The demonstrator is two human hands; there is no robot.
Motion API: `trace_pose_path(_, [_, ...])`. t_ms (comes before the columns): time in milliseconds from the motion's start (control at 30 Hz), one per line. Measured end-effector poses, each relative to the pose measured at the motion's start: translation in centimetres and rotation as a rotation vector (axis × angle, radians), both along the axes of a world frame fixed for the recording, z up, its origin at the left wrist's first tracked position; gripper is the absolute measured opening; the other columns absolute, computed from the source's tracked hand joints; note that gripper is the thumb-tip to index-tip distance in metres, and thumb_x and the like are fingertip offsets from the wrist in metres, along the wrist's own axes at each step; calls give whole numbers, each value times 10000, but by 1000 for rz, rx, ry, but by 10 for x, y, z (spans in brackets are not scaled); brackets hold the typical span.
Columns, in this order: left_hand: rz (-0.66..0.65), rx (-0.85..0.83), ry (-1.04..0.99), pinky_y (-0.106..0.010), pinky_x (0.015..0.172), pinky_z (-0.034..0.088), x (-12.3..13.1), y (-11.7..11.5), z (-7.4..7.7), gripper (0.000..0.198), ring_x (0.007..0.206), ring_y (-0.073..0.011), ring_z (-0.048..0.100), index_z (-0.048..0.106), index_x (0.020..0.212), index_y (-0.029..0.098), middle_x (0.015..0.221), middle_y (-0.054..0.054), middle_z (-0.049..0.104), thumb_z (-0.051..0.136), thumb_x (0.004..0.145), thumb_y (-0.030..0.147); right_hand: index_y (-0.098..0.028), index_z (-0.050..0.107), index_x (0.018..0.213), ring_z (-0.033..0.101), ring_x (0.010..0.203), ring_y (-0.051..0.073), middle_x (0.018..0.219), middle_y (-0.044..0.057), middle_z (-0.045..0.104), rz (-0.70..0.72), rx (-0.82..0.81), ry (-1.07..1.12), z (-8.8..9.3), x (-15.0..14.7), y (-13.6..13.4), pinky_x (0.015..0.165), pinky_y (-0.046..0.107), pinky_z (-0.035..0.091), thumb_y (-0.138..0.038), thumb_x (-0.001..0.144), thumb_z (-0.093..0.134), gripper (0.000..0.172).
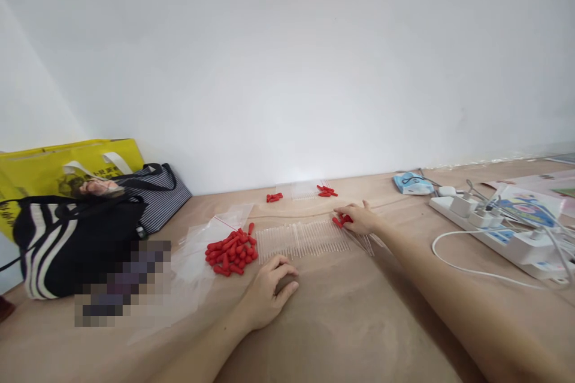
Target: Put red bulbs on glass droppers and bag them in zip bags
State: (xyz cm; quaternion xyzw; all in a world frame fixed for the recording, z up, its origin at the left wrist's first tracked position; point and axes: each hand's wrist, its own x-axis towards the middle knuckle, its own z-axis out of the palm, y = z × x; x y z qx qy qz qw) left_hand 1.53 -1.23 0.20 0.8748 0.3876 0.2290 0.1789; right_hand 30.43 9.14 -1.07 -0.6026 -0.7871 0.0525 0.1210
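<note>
Red bulbs (231, 251) lie heaped on the brown tabletop (332, 329) before you; from its middle, bags (96, 242) bound your room at 9 o'clock, the wall (287, 72) at 12, a white power strip (507, 245) at 3, while open surface spreads between your forearms at 6. The bulbs look smooth, rounded at one end and narrow at the other; right of the heap, slender clear tubes (300, 240) lie side by side. Your left hand (272, 287) rests loosely curled, thumb apart, nothing visible in it, heap at its 10 o'clock, tubes at its 1. Your right hand (360, 219) bends over a few bulbs touching its fingertips at 9 o'clock; whether they are gripped cannot be told.
</note>
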Motion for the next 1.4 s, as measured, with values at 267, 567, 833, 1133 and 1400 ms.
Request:
trace_pose_path(267, [-9,-11,-6,-292,763,422,0,2,0,129,839,-168,532,574,869,199,925,-43,545,480,781,208,-242,389,1227,445,1095,212,1183,76,514,7,260,287,13,-14,-19,918,441,293,-255,742,475,493])
trace_pose_path(567, [117,44,-79,-273,662,440,2,5,-6,132,706,-152,546,538,780,174,777,-16,581,456,815,273,-198,418,1206,481,1009,203,1000,54,620,361,168,303,0,-97,-97,968,437,160,-341,693,576,555])
trace_pose_path(833, [-69,111,84,-338,838,398,3,0,-4,299,956,-188,492,506,1131,282,1054,-41,514,448,838,266,-198,597,853,501,905,218,906,76,629,-38,320,148,7,-66,-87,822,370,230,-375,781,445,245])
trace_pose_path(1133, [-146,118,119,-355,871,385,5,1,0,239,993,-194,478,514,1068,244,1073,-46,518,436,843,256,-182,603,759,537,839,246,820,76,647,-381,204,-97,3,-29,-68,765,386,240,-384,779,414,277])
trace_pose_path(1400, [-161,154,146,-370,865,386,7,2,-4,224,1003,-207,480,578,1019,250,1077,-54,522,451,835,260,-134,623,738,565,837,273,840,148,644,-397,94,-193,5,-37,-64,774,421,247,-337,843,311,387])
